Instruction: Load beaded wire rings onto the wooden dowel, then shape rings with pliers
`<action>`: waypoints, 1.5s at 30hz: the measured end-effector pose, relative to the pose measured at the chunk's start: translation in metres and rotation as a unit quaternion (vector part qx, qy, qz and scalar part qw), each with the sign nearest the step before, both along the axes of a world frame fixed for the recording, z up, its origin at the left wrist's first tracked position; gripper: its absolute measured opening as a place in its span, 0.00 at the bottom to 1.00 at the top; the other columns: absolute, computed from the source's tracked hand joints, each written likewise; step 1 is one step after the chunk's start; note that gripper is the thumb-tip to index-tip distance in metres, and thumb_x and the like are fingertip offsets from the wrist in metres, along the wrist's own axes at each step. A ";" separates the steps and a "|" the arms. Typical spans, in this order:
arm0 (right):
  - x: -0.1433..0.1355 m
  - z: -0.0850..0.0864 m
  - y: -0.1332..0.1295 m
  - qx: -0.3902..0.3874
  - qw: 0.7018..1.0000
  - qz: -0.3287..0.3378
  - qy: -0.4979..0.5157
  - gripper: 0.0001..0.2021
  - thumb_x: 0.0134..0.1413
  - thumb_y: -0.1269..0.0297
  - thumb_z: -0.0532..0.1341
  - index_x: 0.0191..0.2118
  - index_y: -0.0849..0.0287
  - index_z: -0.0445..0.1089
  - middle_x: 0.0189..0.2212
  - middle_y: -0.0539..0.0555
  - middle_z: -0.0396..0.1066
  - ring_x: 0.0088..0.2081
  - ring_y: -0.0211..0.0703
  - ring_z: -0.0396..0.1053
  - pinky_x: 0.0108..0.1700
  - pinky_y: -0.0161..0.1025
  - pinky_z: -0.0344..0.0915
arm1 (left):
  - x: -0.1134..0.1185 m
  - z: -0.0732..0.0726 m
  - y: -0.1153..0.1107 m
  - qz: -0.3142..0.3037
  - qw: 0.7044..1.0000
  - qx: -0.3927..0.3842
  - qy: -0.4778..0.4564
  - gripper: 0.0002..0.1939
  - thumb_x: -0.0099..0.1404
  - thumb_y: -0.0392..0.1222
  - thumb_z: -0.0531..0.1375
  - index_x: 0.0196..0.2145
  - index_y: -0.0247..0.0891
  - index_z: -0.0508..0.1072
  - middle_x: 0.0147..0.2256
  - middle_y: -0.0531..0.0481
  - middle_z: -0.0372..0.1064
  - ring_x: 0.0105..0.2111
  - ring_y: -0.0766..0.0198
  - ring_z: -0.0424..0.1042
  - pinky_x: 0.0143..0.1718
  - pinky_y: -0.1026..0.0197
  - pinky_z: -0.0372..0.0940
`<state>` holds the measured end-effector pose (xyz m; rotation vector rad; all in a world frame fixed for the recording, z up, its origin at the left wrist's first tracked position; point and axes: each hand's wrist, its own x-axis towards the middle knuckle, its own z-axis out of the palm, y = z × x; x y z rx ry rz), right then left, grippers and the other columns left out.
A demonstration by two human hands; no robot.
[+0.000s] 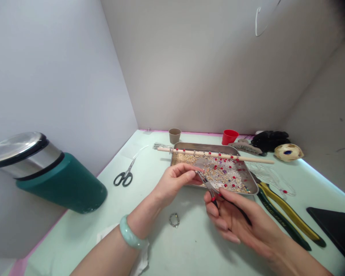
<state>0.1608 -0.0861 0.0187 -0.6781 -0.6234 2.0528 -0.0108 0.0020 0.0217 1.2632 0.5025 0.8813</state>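
My right hand (232, 216) is wrapped around a pair of small black-handled pliers (211, 188), their jaws pointing up and left. At the plier tips, the thumb and fingers of my left hand (176, 179) pinch something too small to make out. Both hands hover at the front edge of a metal tray (255, 182) of gold, clear and red beads (218, 168). Across the tray lies a wooden stick (253, 159) hung with wire rings and red beads. On the table below my hands is a small beaded ring (174, 220).
Scissors (123, 178) and a large green bottle (63, 184) stand left. A brown cup (174, 135) and red cup (229, 137) are behind the tray. Large green-and-yellow pliers (287, 214), a cream tape roll (296, 153) and a dark flat object (335, 230) lie right.
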 end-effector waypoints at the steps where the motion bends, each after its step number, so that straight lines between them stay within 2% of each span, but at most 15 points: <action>1: 0.000 0.000 0.000 -0.002 1.000 0.003 0.007 0.16 0.58 0.55 0.53 0.38 0.62 0.71 0.26 0.51 0.63 0.22 0.32 0.60 0.16 0.28 0.56 | 0.000 0.000 0.000 -0.003 1.000 -0.001 -0.003 0.11 0.63 0.40 0.59 0.41 0.31 0.73 0.38 0.42 0.73 0.38 0.62 0.73 0.45 0.54 0.67; 9: 0.001 -0.002 0.001 -0.027 1.000 -0.013 0.006 0.15 0.59 0.58 0.53 0.38 0.64 0.71 0.25 0.50 0.61 0.21 0.29 0.55 0.16 0.26 0.47 | 0.001 -0.002 0.001 -0.013 0.999 -0.038 -0.014 0.12 0.61 0.41 0.61 0.39 0.29 0.73 0.38 0.40 0.73 0.37 0.60 0.73 0.43 0.54 0.68; 14: 0.002 0.001 -0.001 -0.021 1.000 -0.008 -0.007 0.16 0.59 0.57 0.53 0.38 0.64 0.71 0.25 0.50 0.61 0.22 0.30 0.56 0.17 0.27 0.47 | 0.000 -0.004 0.002 -0.008 1.000 -0.030 0.002 0.12 0.60 0.42 0.61 0.38 0.30 0.72 0.37 0.41 0.74 0.37 0.59 0.74 0.45 0.51 0.67; 23: -0.001 0.009 -0.002 0.035 0.987 -0.055 -0.148 0.14 0.56 0.54 0.56 0.37 0.60 0.70 0.26 0.50 0.62 0.22 0.32 0.56 0.18 0.29 0.46 | 0.001 -0.005 0.003 -0.010 0.999 -0.021 0.031 0.09 0.60 0.41 0.61 0.35 0.31 0.72 0.32 0.45 0.74 0.33 0.64 0.74 0.42 0.56 0.68; 29: 0.000 0.007 -0.002 0.007 0.995 -0.038 -0.091 0.14 0.56 0.55 0.56 0.37 0.60 0.71 0.26 0.50 0.61 0.23 0.31 0.55 0.18 0.29 0.45 | 0.000 -0.005 0.003 -0.013 1.000 0.005 0.016 0.08 0.60 0.40 0.61 0.36 0.31 0.73 0.37 0.44 0.72 0.36 0.63 0.72 0.45 0.53 0.67; 32: 0.001 0.004 -0.002 0.005 0.996 -0.037 -0.086 0.13 0.57 0.56 0.56 0.37 0.61 0.71 0.25 0.50 0.60 0.22 0.30 0.54 0.18 0.29 0.43 | 0.001 -0.004 0.003 -0.014 1.000 0.011 0.016 0.09 0.61 0.40 0.61 0.36 0.32 0.73 0.38 0.44 0.72 0.36 0.64 0.71 0.44 0.54 0.67; 37: 0.003 0.002 0.000 -0.010 0.998 -0.027 -0.051 0.14 0.58 0.57 0.55 0.38 0.62 0.71 0.25 0.50 0.60 0.22 0.29 0.53 0.18 0.28 0.42 | 0.000 0.000 0.001 -0.056 0.993 0.061 0.087 0.14 0.66 0.45 0.55 0.38 0.32 0.74 0.34 0.44 0.72 0.35 0.65 0.71 0.44 0.58 0.64; 40: 0.004 0.002 0.001 -0.026 0.999 -0.009 -0.028 0.14 0.58 0.57 0.55 0.38 0.62 0.71 0.25 0.50 0.59 0.23 0.29 0.53 0.18 0.29 0.42 | 0.000 0.001 0.001 -0.050 0.990 0.078 0.104 0.15 0.66 0.46 0.54 0.38 0.32 0.74 0.35 0.44 0.72 0.36 0.64 0.70 0.43 0.59 0.64; 45: 0.002 0.004 0.000 0.001 0.996 -0.039 -0.085 0.13 0.55 0.56 0.57 0.37 0.61 0.71 0.24 0.48 0.58 0.22 0.28 0.49 0.19 0.29 0.39 | 0.000 0.001 0.000 -0.026 0.985 0.115 0.130 0.14 0.66 0.45 0.53 0.35 0.33 0.73 0.34 0.46 0.71 0.35 0.65 0.69 0.41 0.61 0.64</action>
